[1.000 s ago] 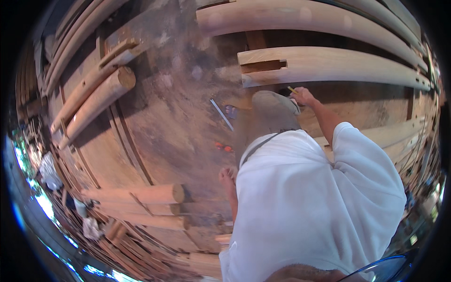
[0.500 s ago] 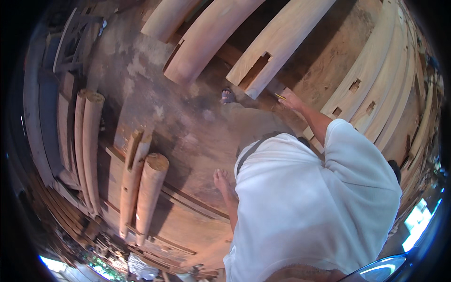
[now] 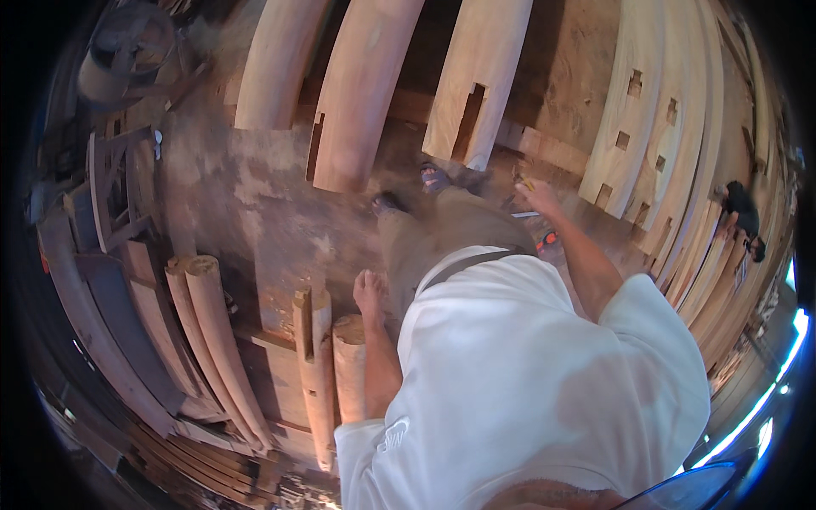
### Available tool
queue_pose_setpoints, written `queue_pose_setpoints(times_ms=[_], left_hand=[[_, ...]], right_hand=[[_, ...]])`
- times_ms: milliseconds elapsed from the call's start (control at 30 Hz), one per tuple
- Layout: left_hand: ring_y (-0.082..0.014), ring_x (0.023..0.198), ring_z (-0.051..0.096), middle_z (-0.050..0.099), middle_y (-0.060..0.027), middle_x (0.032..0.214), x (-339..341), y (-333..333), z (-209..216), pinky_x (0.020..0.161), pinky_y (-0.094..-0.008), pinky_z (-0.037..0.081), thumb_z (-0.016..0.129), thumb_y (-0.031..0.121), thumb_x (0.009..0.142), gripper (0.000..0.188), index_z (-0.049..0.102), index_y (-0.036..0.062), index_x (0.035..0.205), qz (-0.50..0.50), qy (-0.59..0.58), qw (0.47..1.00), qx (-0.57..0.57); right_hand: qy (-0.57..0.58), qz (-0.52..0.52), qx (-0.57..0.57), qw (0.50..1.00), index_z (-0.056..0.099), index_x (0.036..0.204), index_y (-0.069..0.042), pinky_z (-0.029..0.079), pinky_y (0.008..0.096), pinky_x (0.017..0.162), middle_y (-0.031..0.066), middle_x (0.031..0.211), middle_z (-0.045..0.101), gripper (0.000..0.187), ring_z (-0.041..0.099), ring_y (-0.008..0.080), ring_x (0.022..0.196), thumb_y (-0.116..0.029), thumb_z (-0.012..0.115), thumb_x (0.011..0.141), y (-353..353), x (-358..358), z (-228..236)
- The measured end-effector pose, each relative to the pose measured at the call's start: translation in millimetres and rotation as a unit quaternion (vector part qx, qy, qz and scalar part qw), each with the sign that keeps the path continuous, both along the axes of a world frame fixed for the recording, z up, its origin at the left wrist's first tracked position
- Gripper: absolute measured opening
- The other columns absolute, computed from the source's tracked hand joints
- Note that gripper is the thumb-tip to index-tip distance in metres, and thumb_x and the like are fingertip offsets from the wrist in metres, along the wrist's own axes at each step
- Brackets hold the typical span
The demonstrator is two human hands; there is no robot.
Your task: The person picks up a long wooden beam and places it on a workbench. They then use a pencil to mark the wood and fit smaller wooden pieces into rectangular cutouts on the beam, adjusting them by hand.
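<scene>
Left hand down beside the thigh, fingers loose and spread, holding nothing; nearest to the sawn end of a short round log on the floor.

Right hand stretched forward and low, fingers curled, it seems, about a small yellowish stick, too small to name for sure; just beyond it the notched plank, slanting up and away, and just below it an orange-handled tool lying on the ground near the feet.

Likely trouble: tripping over the orange-handled tool or the log ends, with both sandalled feet close among them; stubbing open toes on the plank's lower end; dropping the stick into the dust and shavings, where it would be hard to find; snagging a sleeve on a mortise edge when reaching between the timbers.

Underfoot a bare, dusty floor, patchy brown and grey, uneven by the look of it. All around, a timber workshop: long curved beams with square mortises stacked on the right, thick rounded planks leaning at the top, darker boards and poles piled on the left; another person crouched at the far right; daylight along the lower right rim.
</scene>
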State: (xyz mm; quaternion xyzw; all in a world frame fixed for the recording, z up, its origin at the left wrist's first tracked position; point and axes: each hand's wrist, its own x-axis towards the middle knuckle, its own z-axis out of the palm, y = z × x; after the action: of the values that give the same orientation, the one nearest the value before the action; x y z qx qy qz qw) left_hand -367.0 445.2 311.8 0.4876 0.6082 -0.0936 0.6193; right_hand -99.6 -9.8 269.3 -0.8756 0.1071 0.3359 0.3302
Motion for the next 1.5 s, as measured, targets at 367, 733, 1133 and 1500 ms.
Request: queue_pose_setpoints(times_ms=[367, 733, 1133, 1500], left_hand=[[-0.0348, 0.121, 0.067, 0.069, -0.0199, 0.134, 132.9, 120.2, -92.8, 0.104, -0.041, 0.051, 0.07, 0.037, 0.101, 0.06, 0.056, 0.0009, 0.147, -0.457, -0.012, 0.889, 0.011], [-0.0538, 0.147, 0.035, 0.018, -0.017, 0.172, 128.0, 104.5, -150.5, 0.102, -0.0639, 0.056, 0.074, 0.052, 0.093, 0.075, 0.047, 0.0195, 0.155, -0.703, 0.209, 0.679, 0.044], [-0.0476, 0.145, 0.041, 0.038, -0.0111, 0.165, 89.7, 123.3, -198.1, 0.108, -0.0574, 0.053, 0.075, 0.04, 0.091, 0.053, 0.065, 0.015, 0.136, -0.669, 0.169, 0.713, 0.126], [-0.0446, 0.142, 0.045, 0.044, -0.009, 0.16, 96.3, 120.0, -197.6, 0.104, -0.0565, 0.055, 0.076, 0.042, 0.092, 0.051, 0.067, 0.0149, 0.133, -0.644, 0.158, 0.735, 0.144]], right_hand=[[0.095, -0.046, -0.214, 0.971, 0.073, 0.099, -0.002, 0.051, 0.0409, 0.075, 0.0132, 0.088, 0.072, 0.036, 0.065, 0.0207, 0.082, -0.036, 0.062, 0.103, -6.3, -233.4, -4.2], [0.043, 0.341, -0.139, 0.929, 0.061, 0.134, 0.002, 0.05, 0.0519, 0.1, 0.0233, 0.132, 0.064, 0.048, 0.061, 0.0434, 0.121, -0.006, 0.06, 0.087, 243.2, -41.9, -111.8], [-0.056, 0.565, -0.338, 0.75, 0.048, 0.155, -0.005, 0.021, 0.0556, 0.129, 0.0093, 0.168, 0.041, 0.059, 0.034, 0.0263, 0.157, -0.017, 0.055, 0.098, 271.4, 70.1, -255.1], [0.019, 0.57, -0.35, 0.743, 0.055, 0.153, -0.009, 0.017, 0.0604, 0.13, 0.0053, 0.166, 0.044, 0.052, 0.031, 0.0251, 0.159, -0.022, 0.05, 0.103, 289.5, 128.1, -280.1]])
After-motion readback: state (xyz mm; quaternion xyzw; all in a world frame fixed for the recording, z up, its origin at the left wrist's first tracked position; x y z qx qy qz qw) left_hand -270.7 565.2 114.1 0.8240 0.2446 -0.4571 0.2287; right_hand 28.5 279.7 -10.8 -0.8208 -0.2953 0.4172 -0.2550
